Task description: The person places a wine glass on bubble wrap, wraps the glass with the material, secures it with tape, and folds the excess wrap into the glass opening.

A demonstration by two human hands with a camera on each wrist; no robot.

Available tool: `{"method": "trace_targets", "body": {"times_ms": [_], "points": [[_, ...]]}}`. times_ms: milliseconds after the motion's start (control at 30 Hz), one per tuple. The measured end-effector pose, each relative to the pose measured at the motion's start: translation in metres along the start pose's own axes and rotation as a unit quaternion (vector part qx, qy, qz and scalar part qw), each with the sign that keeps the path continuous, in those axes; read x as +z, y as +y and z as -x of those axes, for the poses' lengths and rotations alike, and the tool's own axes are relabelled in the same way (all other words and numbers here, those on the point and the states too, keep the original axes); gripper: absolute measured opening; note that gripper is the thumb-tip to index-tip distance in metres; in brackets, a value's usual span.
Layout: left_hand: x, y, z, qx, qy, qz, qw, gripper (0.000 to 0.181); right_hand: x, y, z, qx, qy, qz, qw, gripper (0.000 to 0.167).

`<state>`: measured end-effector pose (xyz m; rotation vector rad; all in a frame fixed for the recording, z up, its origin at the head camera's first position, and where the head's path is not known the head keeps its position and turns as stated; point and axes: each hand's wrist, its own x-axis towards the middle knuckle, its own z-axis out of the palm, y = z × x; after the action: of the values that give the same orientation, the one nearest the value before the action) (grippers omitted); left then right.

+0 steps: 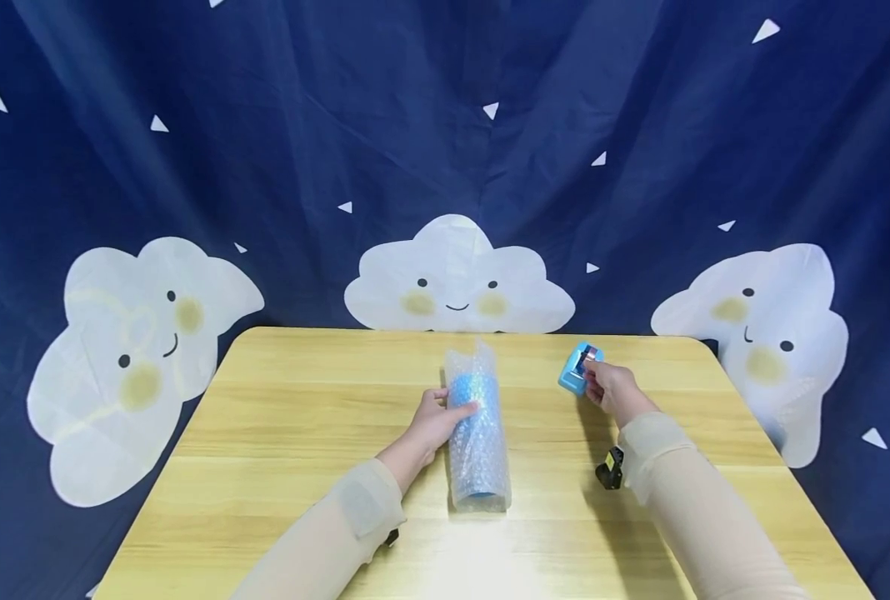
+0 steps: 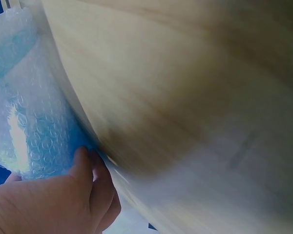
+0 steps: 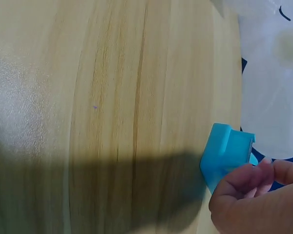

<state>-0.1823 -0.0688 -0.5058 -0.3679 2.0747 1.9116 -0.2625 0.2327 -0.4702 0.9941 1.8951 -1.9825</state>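
Note:
A roll of clear bubble wrap (image 1: 481,450) around something blue and cylindrical lies lengthwise on the table; its wrapped contents are only partly visible. My left hand (image 1: 433,421) holds it from the left side, thumb laid across the top. In the left wrist view, the fingers of that hand (image 2: 53,200) reach low on the bubble-wrapped roll (image 2: 39,131), close to the tabletop. Farther right sits a light blue tape dispenser (image 1: 571,373). My right hand (image 1: 616,390) pinches the tape beside the cutter edge of the dispenser (image 3: 219,153); the fingertips mostly hide the tape itself.
The wooden table (image 1: 302,400) has rounded back corners. Behind it hangs a dark blue curtain (image 1: 302,100) printed with white clouds and small triangles. A small black camera (image 1: 610,468) is at my right wrist.

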Motion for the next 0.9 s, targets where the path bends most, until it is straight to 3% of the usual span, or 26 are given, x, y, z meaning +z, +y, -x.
{"method": "trace_targets", "body": {"times_ms": [200, 300, 500, 667, 800, 900], "points": [[0.0, 0.001, 0.0, -0.001, -0.004, 0.005, 1.0, 0.079, -0.006, -0.002, 0.001, 0.059, -0.071, -0.037, 0.9951, 0.033], [0.0, 0.001, 0.0, 0.0, -0.003, 0.003, 1.0, 0.079, -0.005, 0.0, 0.002, 0.076, -0.091, -0.039, 0.9921, 0.03], [0.0, 0.001, 0.0, -0.001, 0.001, -0.005, 1.0, 0.08, 0.001, 0.003, 0.005, 0.075, -0.08, -0.044, 0.993, 0.019], [0.0, 0.001, 0.0, -0.002, 0.002, -0.002, 1.0, 0.079, 0.006, 0.006, 0.004, 0.067, -0.044, -0.075, 0.994, 0.015], [0.001, 0.001, -0.001, -0.001, 0.001, -0.002, 1.0, 0.079, 0.005, 0.005, 0.001, 0.076, -0.024, -0.107, 0.9911, 0.018], [0.0, 0.001, -0.001, -0.002, 0.002, -0.002, 1.0, 0.079, 0.0, 0.006, -0.005, 0.082, -0.036, -0.138, 0.9863, 0.017]]}}
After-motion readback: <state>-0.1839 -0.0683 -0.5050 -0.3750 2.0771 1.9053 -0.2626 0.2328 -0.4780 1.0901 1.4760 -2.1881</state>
